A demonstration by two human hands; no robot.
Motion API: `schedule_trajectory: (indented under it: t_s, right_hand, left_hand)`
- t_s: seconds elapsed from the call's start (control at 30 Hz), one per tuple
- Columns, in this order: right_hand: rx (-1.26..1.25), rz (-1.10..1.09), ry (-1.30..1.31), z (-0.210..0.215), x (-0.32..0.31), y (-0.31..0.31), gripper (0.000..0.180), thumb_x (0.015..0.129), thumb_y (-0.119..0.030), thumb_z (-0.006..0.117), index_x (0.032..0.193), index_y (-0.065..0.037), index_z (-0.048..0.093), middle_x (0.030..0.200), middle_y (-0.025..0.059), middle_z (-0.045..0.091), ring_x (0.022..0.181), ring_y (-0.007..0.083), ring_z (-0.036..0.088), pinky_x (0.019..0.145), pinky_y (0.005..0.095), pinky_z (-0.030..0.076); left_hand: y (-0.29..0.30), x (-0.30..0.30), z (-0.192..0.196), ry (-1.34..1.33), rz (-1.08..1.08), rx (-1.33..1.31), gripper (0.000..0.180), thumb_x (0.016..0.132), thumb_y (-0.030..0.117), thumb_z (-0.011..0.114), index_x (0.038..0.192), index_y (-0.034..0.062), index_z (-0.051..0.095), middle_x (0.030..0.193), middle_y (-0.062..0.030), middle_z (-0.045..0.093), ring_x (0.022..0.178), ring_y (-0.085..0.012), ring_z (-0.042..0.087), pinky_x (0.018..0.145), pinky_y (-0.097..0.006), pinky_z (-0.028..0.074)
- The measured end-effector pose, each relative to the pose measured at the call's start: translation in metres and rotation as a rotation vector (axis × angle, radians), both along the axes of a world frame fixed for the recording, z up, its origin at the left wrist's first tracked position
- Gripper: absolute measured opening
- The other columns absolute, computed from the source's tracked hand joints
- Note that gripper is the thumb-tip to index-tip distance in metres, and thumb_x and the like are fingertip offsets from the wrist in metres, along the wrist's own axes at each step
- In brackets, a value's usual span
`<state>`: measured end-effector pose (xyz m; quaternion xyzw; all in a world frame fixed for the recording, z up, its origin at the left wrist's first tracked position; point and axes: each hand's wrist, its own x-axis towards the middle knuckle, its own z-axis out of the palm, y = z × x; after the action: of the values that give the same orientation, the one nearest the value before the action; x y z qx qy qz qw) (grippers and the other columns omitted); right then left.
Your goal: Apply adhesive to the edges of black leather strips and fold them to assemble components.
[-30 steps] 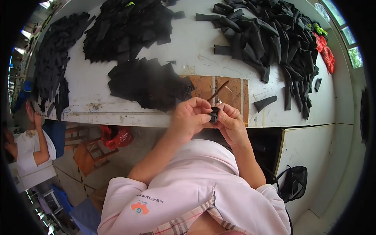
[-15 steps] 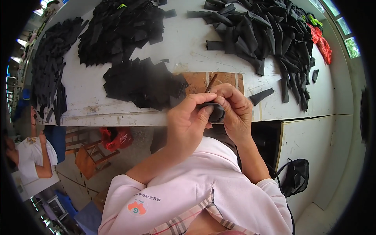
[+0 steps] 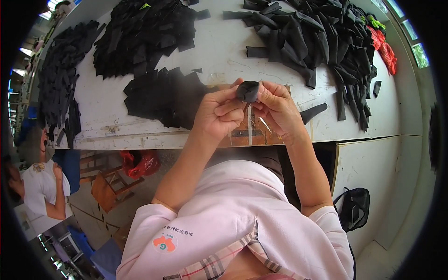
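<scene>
Looking down at a big white table (image 3: 219,46); seeing a sprawling heap of black fabric (image 3: 317,42) at the far right, a second dark heap (image 3: 140,37) at the far left-centre and a smaller flat stack (image 3: 163,98) nearer the front edge; also spotting a brown board (image 3: 270,135), partly covered from view; pinching with both grips, left hand (image 3: 218,114) on the left side, right hand (image 3: 280,109) on the right, pressing with thumbs and fingers; holding between them one little black fabric piece (image 3: 248,92), kinda cupped-looking, right over the board's far edge.
</scene>
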<state>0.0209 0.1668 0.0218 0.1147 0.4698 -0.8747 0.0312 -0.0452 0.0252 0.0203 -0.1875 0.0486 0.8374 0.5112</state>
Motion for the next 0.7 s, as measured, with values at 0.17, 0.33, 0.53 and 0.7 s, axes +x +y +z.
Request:
schedule_trajectory:
  t_s: [0.17, 0.33, 0.53, 0.7]
  right_hand:
    - [0.145, 0.053, 0.053, 0.032, -0.015, 0.004, 0.026, 0.084, -0.028, 0.057, 0.075, -0.004, 0.056, 0.063, -0.0036, 0.044, 0.057, 0.0043, 0.037, 0.049, 0.0179, 0.031]
    - [-0.113, 0.105, -0.054, -0.001, -0.012, 0.007, 0.026, 0.083, -0.028, 0.058, 0.075, -0.004, 0.057, 0.064, -0.0034, 0.044, 0.057, 0.0048, 0.037, 0.049, 0.0182, 0.032]
    - [0.042, 0.173, 0.0, 0.016, -0.021, 0.014, 0.024, 0.084, -0.027, 0.058, 0.075, -0.004, 0.057, 0.065, -0.0027, 0.047, 0.055, 0.0053, 0.038, 0.051, 0.0181, 0.034]
    - [0.24, 0.221, 0.097, -0.011, -0.015, 0.015, 0.025, 0.084, -0.027, 0.057, 0.073, -0.005, 0.056, 0.063, -0.0032, 0.048, 0.058, 0.0051, 0.041, 0.054, 0.019, 0.036]
  left_hand:
    - [0.006, -0.006, 0.04, -0.313, 0.11, 0.253, 0.022, 0.086, 0.0, 0.034, 0.067, -0.0046, 0.044, 0.041, -0.0003, 0.035, 0.029, -0.0047, 0.026, 0.03, -0.016, 0.024]
    - [0.01, -0.004, 0.011, -0.259, 0.095, 0.081, 0.019, 0.086, 0.0, 0.034, 0.072, -0.0057, 0.046, 0.043, -0.0013, 0.038, 0.029, -0.0051, 0.028, 0.03, -0.015, 0.024]
    - [0.004, 0.001, 0.022, -0.045, 0.079, 0.174, 0.013, 0.085, 0.0, 0.04, 0.084, -0.0087, 0.049, 0.059, -0.0081, 0.053, 0.03, -0.0034, 0.03, 0.03, -0.015, 0.024]
    - [-0.002, 0.024, 0.021, 0.667, 0.117, -0.275, 0.018, 0.084, 0.0, 0.05, 0.102, 0.0026, 0.048, 0.079, -0.0086, 0.059, 0.035, -0.002, 0.034, 0.031, -0.016, 0.024]
